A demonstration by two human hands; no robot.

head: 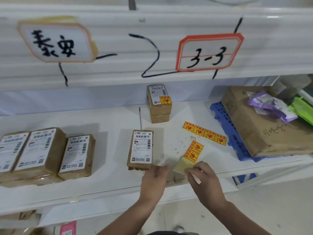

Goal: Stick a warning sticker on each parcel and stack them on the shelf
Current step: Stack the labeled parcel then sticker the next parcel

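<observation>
Yellow sticker sheet pinched by its pale backing in the right hand, left hand just beside it, grip unclear, brown parcel just beyond the left hand on the white shelf, stickered stack farther beyond

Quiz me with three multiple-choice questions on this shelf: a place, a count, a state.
1. Where is the stickered parcel? A) atop the back stack B) on the floor C) inside a drawer
2. How many stickers has the loose strip lying on the shelf? A) two B) four C) six
3. What is the right hand doing? A) resting flat B) pinching the held strip C) lifting a box

Answers: 1A, it tops the two-parcel pile; 2B, four red-and-yellow labels show; 3B, it grips the strip's backing.
</observation>
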